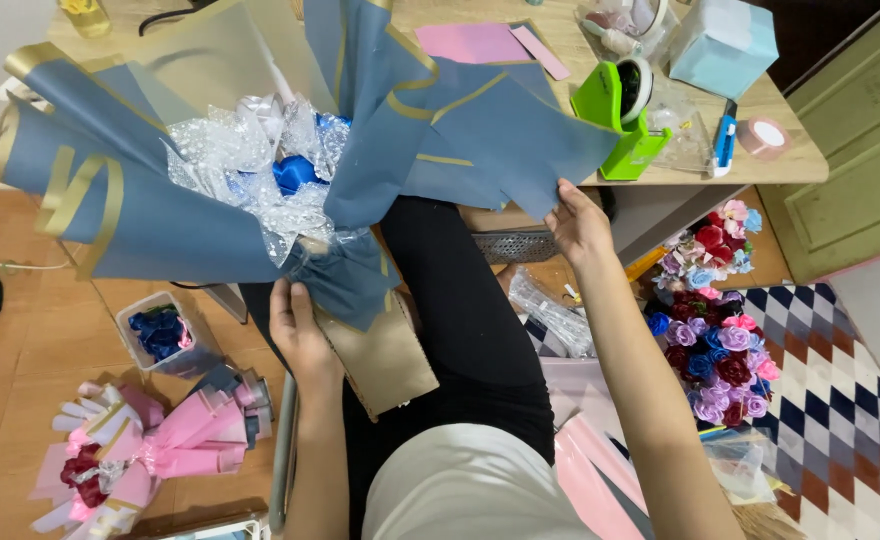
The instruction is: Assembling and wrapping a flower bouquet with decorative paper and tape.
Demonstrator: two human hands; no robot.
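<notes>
Your pale top and black-clad lap are filling the bottom of the view, nearest the lens. From there both of your bare forearms are reaching upward. Your left hand is gripping the gathered stem of the bouquet, fingers curled around the neck where the blue wrapping paper is pinching in above a tan flap. Your right hand is pinching the outer corner of a blue paper sheet, holding it out to the side — thumb and fingers closed on the edge.

The bouquet is lying tilted across your knees, opening toward the upper left, with crinkled clear film and a blue rose showing at its centre. Gold bands are edging the blue paper.

Beyond it, the wooden table is carrying a green tape dispenser, pink paper, a pale blue box and a roll of tape. To your right, a heap of red, purple and blue artificial roses is sitting by a checked rug. On the floor to your left a pink bouquet is lying near a small bin holding blue flowers.
</notes>
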